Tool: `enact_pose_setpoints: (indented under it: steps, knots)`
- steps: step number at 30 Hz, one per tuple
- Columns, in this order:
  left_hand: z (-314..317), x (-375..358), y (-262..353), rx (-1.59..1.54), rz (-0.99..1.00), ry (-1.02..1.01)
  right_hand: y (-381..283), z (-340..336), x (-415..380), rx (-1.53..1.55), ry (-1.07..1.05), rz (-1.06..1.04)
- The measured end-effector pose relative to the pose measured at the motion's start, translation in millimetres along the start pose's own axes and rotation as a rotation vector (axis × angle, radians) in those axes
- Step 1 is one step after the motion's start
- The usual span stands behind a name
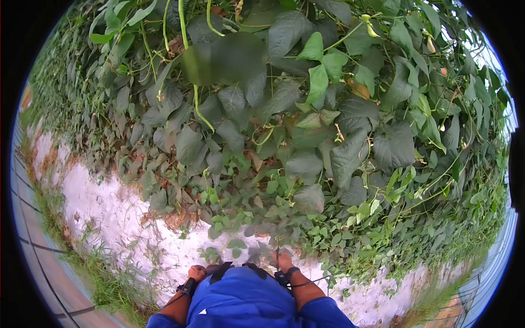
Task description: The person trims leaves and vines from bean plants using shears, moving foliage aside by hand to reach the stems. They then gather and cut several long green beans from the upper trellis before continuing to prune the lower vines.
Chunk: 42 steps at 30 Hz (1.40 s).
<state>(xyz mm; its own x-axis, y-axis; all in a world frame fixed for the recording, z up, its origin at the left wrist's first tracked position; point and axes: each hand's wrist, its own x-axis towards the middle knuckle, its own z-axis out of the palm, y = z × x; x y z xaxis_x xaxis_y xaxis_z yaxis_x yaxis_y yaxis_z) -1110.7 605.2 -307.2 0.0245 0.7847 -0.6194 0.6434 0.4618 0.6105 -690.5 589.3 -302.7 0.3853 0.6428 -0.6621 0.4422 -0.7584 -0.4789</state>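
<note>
My left hand [197, 272] is low beside my waist, its fingers curled closed; whatever may be inside is hidden. A dark strap [187, 286] circles that wrist. My right hand [283, 261] is in front of my body at the lower edge of the leaves, small in view. Its fingers look bent around a thin dark upright piece [278, 249] that I cannot identify. A dark device [282, 277] with a cable sits on the right wrist. Long green bean pods [203, 111] hang from the vines above, well apart from both hands.
A tall wall of bean vines [350, 158] fills the view ahead. Pale ground sheeting [104, 202] runs along its foot, with grass [117, 284] at the left edge. A small yellowish flower [372, 30] shows upper right. A blurred patch covers part of the upper leaves.
</note>
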Motion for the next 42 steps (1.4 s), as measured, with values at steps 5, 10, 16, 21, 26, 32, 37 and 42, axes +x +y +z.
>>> enact_pose_setpoints:
  steps: [5, 10, 16, 21, 26, 32, 37, 42]
  knots:
    - [4, 13, -1, 0.034, 0.028, -0.02, -12, -17, -18, 0.408, 0.033, -0.002]
    - [1, 13, 5, 0.025, 0.086, -0.015, 29, -18, 53, -0.195, 0.273, -0.143]
    - [-4, -9, 13, -0.052, 0.09, 0.002, -46, -118, 61, 0.039, 0.361, 0.011]
    - [0, -27, 16, -0.059, 0.056, 0.052, -22, -152, 154, -0.379, 0.453, -0.172]
    - [14, -45, 3, -0.134, -0.009, 0.138, -12, -166, 232, -0.755, 0.408, -0.396]
    - [20, -78, -5, -0.198, -0.046, 0.247, -32, -183, 244, -0.1, 0.633, -0.642]
    - [21, -97, 0, -0.153, -0.134, 0.261, -55, -200, 246, -0.805, 0.795, -0.684]
    - [14, -102, 0, -0.129, -0.169, 0.234, -41, -204, 263, -0.938, 0.592, -0.605]
